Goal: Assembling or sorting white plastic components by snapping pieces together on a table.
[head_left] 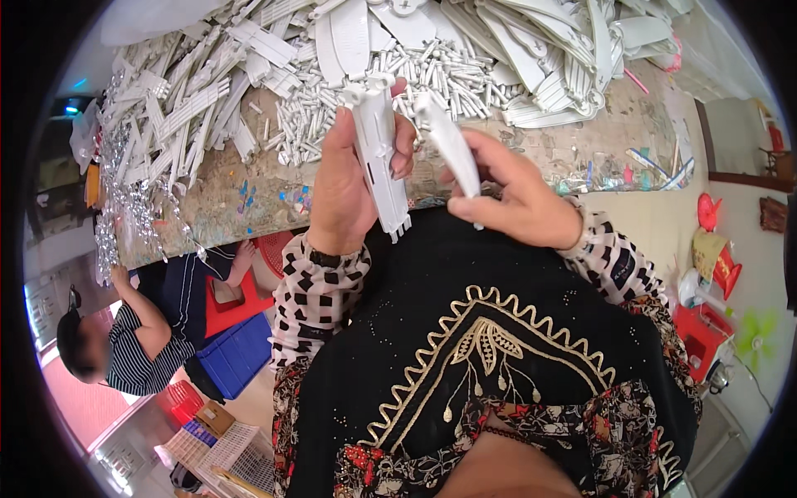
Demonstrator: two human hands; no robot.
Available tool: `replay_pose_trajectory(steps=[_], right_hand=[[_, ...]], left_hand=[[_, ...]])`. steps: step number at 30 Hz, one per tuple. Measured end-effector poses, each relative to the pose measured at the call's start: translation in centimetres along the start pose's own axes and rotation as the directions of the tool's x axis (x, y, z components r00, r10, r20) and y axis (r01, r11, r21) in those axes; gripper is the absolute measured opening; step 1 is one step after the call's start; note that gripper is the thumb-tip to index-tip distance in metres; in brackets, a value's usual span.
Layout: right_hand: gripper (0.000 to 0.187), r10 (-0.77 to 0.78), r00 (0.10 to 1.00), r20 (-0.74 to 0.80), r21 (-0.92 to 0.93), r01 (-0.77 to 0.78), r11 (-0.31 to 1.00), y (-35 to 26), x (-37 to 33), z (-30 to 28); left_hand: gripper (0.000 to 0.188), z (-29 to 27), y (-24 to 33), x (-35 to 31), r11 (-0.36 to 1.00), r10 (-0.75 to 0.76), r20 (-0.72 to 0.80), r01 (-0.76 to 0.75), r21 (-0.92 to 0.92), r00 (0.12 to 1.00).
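Note:
My left hand [342, 183] is closed round a long white plastic part [378, 158], held nearly upright with its knobbed end up and its notched end down. In my right hand [516, 192] a curved white plastic piece [451, 143] is gripped between thumb and fingers, slanting just right of the long part and apart from it. Beyond both hands, a heap of small white pegs [448, 80] lies on the worn table [237, 199]. What each held piece is for cannot be made out.
Long white ribbed strips [195, 108] are piled at the far left, broad white blade-shaped pieces [548, 50] at the far right. Silver tinsel [145, 212] hangs over the left edge, where another person [149, 332] sits. A blue crate [237, 357] and a red stool [701, 336] stand on the floor.

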State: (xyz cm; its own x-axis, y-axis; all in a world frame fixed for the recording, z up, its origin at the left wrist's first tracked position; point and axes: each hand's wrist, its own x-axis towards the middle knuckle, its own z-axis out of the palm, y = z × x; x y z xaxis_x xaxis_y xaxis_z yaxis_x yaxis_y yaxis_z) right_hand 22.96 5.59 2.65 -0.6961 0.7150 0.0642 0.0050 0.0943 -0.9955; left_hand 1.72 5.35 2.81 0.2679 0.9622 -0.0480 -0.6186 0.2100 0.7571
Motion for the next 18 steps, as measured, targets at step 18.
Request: replay_pose_trajectory(steps=[18], right_hand=[[0.074, 0.024, 0.998, 0.052, -0.141, -0.016, 0.99, -0.4, 0.0, 0.2]], left_hand=[[0.057, 0.9, -0.5, -2.0, 0.941, 0.152, 0.074, -0.167, 0.295, 0.986]])
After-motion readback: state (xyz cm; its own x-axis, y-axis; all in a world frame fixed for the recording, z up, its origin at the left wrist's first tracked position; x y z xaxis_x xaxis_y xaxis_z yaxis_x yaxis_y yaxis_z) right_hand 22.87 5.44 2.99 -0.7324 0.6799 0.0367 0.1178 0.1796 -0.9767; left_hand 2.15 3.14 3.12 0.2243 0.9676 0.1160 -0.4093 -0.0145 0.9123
